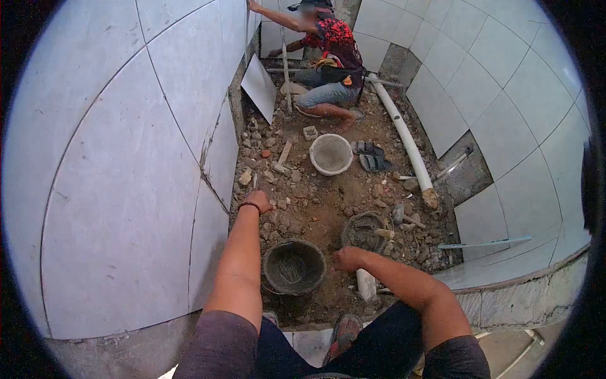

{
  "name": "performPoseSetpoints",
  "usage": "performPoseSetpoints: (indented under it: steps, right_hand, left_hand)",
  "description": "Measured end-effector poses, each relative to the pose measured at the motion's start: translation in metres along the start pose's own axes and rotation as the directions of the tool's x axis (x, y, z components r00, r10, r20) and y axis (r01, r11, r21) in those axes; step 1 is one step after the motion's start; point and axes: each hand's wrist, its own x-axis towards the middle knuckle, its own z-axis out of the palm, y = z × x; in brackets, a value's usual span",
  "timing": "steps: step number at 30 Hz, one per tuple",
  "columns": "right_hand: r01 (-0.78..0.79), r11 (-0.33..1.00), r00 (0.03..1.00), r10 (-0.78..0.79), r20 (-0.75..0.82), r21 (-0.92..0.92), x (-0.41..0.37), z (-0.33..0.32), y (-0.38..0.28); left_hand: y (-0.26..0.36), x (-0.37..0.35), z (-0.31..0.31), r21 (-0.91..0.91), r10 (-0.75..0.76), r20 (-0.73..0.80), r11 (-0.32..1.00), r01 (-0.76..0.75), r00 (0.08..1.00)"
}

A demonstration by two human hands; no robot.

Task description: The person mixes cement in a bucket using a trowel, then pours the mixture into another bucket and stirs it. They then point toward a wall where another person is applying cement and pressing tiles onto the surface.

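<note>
My left hand (pixel 257 201), a bracelet at its wrist, reaches out low beside the tiled wall, its fingers closed. A thin greyish piece (pixel 255 181) sticks up from it; its kind is too small to make out. My right hand (pixel 346 258) is curled closed beside the rim of a dark bucket (pixel 267 265) with grey mortar residue inside. Whatever its fingers hold is hidden. Just beyond that hand sits a round tub of wet mortar (pixel 363 232), with a pale wooden handle (pixel 384 233) lying over its edge.
A person (pixel 331 69) squats at the far end, one hand on the wall, near a leaning tile (pixel 259 89). A white bucket (pixel 331 155), sandals (pixel 372 156), a hammer (pixel 284 158) and a mallet (pixel 407 216) lie on rubble. A white pipe (pixel 404 136) runs along the right.
</note>
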Motion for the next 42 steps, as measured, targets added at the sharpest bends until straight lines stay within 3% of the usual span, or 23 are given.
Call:
performPoseSetpoints:
  steps: [2,4,7,8,11,17,20,23,26,32,38,42]
  right_hand:
    - [0.024,0.999,0.993,-0.018,-0.113,0.045,-0.002,0.006,0.002]
    - [0.008,0.997,0.998,-0.003,-0.066,0.071,-0.008,0.001,0.0]
    - [-0.03,0.999,0.999,0.028,0.044,0.043,-0.023,-0.021,-0.013]
    - [-0.044,0.999,0.995,0.042,0.086,0.022,-0.025,-0.025,-0.016]
    - [0.022,0.998,0.995,-0.016,-0.098,0.061,-0.013,-0.004,-0.004]
    - [0.045,0.999,0.997,-0.044,-0.071,0.014,0.006,0.01,0.011]
    - [0.018,1.0,1.0,-0.018,0.022,0.005,-0.028,-0.024,-0.015]
    - [0.03,0.999,0.999,-0.029,-0.018,0.035,-0.019,-0.014,-0.006]
    - [0.077,0.993,0.978,-0.058,-0.199,0.09,-0.025,-0.008,-0.008]
    - [-0.003,0.999,0.999,0.005,-0.034,0.048,-0.03,-0.022,-0.016]
    - [-0.009,0.999,0.997,0.013,-0.08,0.047,-0.02,-0.008,-0.007]
    - [0.008,0.998,1.0,-0.006,-0.024,0.058,-0.021,-0.013,-0.009]
  left_hand:
    - [-0.004,0.007,0.005,0.008,0.006,-0.015,1.0,-0.006,1.0]
    - [-0.008,0.014,0.01,0.043,0.04,-0.031,0.998,-0.038,0.999]
    - [0.002,-0.001,-0.007,-0.018,-0.039,0.1,0.999,0.041,0.994]
    - [0.002,-0.001,-0.005,-0.009,-0.011,0.063,1.0,0.012,0.998]
    - [0.0,-0.002,0.0,0.025,0.046,-0.017,0.999,-0.045,0.999]
    - [0.003,0.0,-0.002,0.025,0.016,0.033,1.0,-0.017,0.999]
    - [0.001,0.003,0.001,0.038,0.03,0.018,0.999,-0.031,0.999]
    - [-0.001,0.01,0.005,0.092,0.048,-0.004,0.995,-0.048,0.999]
    - [0.001,0.009,0.002,0.064,0.045,-0.019,0.997,-0.043,0.999]
    - [0.008,-0.007,-0.006,-0.009,0.024,-0.045,1.0,-0.025,0.999]
    - [0.005,-0.005,-0.008,-0.056,0.016,0.001,0.998,-0.016,1.0]
    - [0.008,-0.012,-0.01,-0.058,-0.001,-0.015,0.998,0.0,1.0]
